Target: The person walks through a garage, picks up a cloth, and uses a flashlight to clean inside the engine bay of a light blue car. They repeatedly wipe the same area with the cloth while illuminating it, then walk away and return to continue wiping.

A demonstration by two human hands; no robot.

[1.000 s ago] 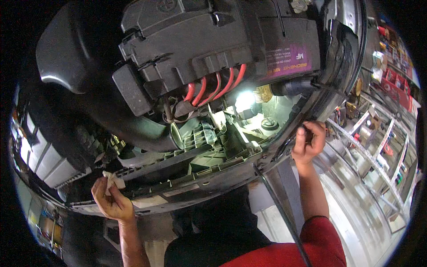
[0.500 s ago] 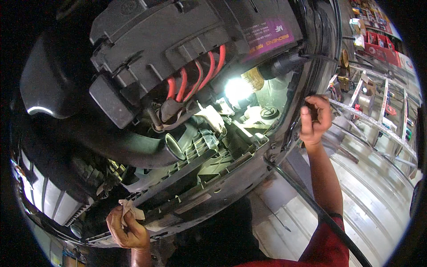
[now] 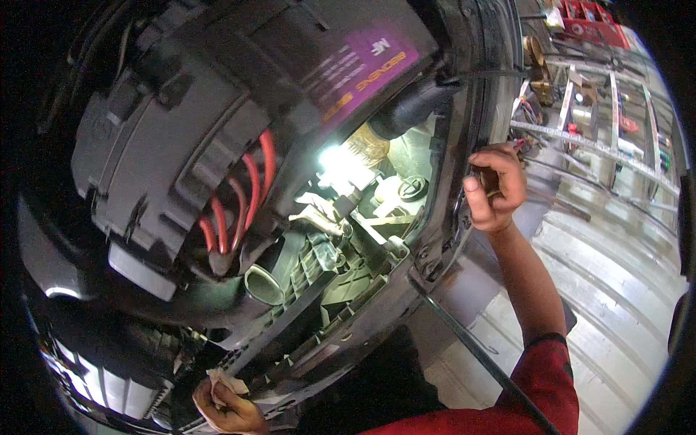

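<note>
While a crumpled pale cloth is being pinched between the thumb and fingers of the partly closed left hand, the right hand is being held up at the right side of the open engine bay, its fingers loosely curled and its thumb raised. Whether anything is being gripped there cannot be told, since the hollow of that hand is being darkened by shadow. The cloth is being held low on the left, just beside the front rail and near the headlight.

Between the two hands, the bay is being lit by a bright light, beside which a dark tube with a yellowish end is being shown. A round cap is being lit as well, and the open mouth of an air duct is being exposed lower down. Much of the bay's upper left is being covered by a black box, from which red wires are being led, and by a battery with a purple label. Part of the red sleeve is being crossed by a slanting black rod. On the far right, a metal rack and a red bin are being seen.
</note>
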